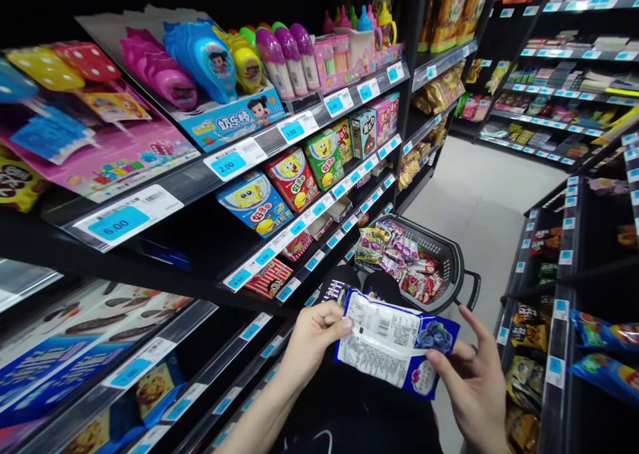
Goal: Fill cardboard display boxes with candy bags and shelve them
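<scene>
Between my two hands is a blue snack packet (384,337), its white printed back turned up and blueberries pictured on its right part. My left hand (317,344) pinches its left edge between thumb and fingers. At the right end, my right hand (474,384) has its thumb on the front face; the index finger sticks out past the edge and the other fingers are partly hidden. Another dark blue wrapper (332,289) shows just behind my left hand, mostly covered. Beyond the packet, a grey shopping basket (456,274) on the floor holds several colourful snack packets (399,251).
Shelves of sweets stand close on the left, with price tags (237,160) along their edges, boxed snacks (289,178) and toy-shaped candies (207,58). A low rack (554,347) of bagged snacks lines the right. Grey floor (474,194) runs between towards more shelves (559,94).
</scene>
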Tool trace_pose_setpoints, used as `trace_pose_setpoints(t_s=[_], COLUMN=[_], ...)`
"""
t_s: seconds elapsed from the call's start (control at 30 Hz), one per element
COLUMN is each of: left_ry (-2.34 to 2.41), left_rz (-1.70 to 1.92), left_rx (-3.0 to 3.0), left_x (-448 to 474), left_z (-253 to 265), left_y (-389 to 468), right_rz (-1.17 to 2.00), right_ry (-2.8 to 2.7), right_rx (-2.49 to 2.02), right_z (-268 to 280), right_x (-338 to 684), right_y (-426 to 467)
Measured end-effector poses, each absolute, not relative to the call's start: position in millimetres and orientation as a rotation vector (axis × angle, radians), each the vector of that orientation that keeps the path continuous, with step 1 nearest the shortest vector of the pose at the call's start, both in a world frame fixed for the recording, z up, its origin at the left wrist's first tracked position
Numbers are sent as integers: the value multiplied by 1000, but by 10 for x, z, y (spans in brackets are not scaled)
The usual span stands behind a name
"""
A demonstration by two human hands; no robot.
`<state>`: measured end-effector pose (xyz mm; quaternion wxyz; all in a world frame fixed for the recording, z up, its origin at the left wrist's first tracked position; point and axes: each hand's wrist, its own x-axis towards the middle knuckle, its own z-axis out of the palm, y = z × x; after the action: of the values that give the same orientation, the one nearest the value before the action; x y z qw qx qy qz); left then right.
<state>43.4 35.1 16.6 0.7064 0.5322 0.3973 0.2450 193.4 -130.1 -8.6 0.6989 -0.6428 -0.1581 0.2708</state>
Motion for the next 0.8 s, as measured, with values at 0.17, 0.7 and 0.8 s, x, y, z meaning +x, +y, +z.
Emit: trace_pose_setpoints(t_s=[0.17, 0.7, 0.8], left_ry=[876, 736, 848], left_rz=[683, 506, 618], left_rx=[1279, 1113, 1101], left_x=[368, 353, 441], left_z=[100, 227, 148], left_y=[372, 303, 271], right_rz=[706, 435, 626], right_ry=[-777, -705, -362], right_rx=[-1511, -1469, -1384], right_z=[-91, -230, -289], right_x=[2049, 2041, 1967], right_y=[-1277, -1531, -1409])
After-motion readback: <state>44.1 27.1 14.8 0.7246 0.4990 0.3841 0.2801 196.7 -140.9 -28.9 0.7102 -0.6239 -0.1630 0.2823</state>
